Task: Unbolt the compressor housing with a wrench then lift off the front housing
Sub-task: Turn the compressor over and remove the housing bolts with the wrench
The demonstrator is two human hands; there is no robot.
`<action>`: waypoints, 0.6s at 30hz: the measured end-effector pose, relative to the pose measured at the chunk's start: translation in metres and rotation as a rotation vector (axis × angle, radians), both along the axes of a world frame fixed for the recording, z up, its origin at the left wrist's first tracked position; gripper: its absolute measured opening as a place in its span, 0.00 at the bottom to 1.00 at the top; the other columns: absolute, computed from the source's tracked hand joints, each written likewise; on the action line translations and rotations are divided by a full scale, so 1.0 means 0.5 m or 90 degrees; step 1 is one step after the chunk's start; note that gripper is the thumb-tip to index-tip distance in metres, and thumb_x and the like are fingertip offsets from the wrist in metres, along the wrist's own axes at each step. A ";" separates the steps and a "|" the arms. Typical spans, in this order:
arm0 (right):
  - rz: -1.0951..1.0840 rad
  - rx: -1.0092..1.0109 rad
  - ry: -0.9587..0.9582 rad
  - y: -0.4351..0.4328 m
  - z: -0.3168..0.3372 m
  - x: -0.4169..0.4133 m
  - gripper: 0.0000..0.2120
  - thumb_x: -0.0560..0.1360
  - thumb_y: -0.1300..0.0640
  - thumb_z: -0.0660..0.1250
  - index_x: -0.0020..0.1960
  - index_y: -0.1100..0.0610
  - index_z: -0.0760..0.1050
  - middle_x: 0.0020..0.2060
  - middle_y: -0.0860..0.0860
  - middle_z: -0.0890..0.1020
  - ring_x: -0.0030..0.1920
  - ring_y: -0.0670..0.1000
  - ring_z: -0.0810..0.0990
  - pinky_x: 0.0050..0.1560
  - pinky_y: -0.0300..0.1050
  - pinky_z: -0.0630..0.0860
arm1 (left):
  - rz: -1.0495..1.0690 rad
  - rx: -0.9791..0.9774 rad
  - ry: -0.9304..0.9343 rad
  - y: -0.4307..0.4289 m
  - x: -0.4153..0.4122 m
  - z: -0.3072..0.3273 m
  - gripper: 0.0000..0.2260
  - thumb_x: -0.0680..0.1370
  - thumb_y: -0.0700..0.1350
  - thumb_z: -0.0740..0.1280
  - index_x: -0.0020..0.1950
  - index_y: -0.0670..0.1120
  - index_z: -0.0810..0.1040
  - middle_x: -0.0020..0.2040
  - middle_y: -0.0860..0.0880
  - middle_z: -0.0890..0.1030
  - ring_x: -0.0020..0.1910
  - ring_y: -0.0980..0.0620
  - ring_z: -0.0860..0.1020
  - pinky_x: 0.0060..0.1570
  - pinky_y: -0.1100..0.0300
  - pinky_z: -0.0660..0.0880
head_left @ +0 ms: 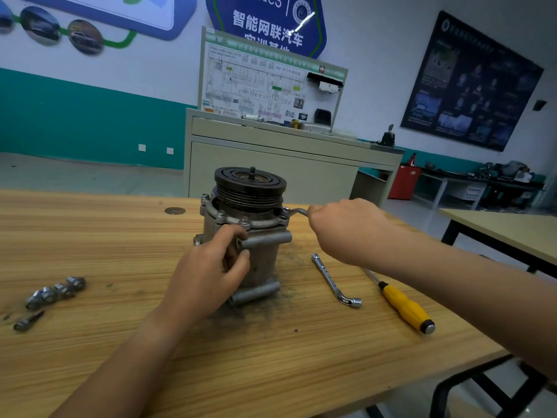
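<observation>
A grey compressor [262, 260] stands upright on the wooden table [120, 236], its black pulley [250, 184] on top. Its front housing flange [241, 220] carries several bolts around the rim. My left hand [214, 267] grips the compressor body by a side mounting tube. My right hand [346, 230] holds the handle of a silver wrench [297, 211], whose head sits on a bolt at the flange's right side.
An L-shaped socket wrench [334, 282] and a yellow-handled screwdriver [404, 306] lie to the right of the compressor. Several removed bolts [55, 292] lie at the table's left. A cabinet with a display board [271, 86] stands behind, and another table [506, 233] stands at the right.
</observation>
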State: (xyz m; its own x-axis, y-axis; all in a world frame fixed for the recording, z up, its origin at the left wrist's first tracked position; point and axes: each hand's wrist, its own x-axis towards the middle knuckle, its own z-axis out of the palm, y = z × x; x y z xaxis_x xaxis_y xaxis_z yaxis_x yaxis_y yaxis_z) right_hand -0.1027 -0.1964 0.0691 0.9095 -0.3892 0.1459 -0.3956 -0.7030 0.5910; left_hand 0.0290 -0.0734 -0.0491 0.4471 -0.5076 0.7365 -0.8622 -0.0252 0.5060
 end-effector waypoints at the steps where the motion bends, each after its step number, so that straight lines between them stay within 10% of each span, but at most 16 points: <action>1: 0.001 -0.022 0.019 0.007 0.005 0.001 0.12 0.77 0.66 0.56 0.60 0.62 0.67 0.29 0.50 0.62 0.26 0.49 0.61 0.24 0.40 0.59 | 0.000 0.002 0.001 0.000 0.000 0.000 0.13 0.74 0.41 0.68 0.49 0.57 0.69 0.30 0.57 0.75 0.28 0.58 0.74 0.28 0.56 0.71; 7: 0.024 -0.115 0.096 0.030 0.018 0.004 0.05 0.79 0.64 0.54 0.44 0.60 0.65 0.28 0.50 0.62 0.25 0.48 0.61 0.23 0.40 0.56 | 0.002 0.014 0.004 0.000 0.001 0.001 0.11 0.74 0.42 0.68 0.51 0.54 0.71 0.30 0.57 0.75 0.28 0.59 0.74 0.28 0.55 0.71; 18: 0.061 -0.033 0.088 -0.039 0.022 0.011 0.10 0.79 0.55 0.53 0.53 0.59 0.69 0.29 0.49 0.66 0.27 0.47 0.65 0.25 0.40 0.60 | 0.001 0.013 0.002 -0.001 0.003 -0.002 0.14 0.74 0.42 0.68 0.50 0.58 0.68 0.29 0.55 0.75 0.27 0.56 0.74 0.27 0.51 0.73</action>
State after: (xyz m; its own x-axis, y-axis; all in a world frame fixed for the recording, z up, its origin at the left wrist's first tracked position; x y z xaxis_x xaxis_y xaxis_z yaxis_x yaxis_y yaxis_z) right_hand -0.0972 -0.2160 0.0802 0.9548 -0.2954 0.0345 -0.2411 -0.7009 0.6712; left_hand 0.0303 -0.0737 -0.0499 0.4501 -0.5222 0.7244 -0.8607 -0.0376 0.5076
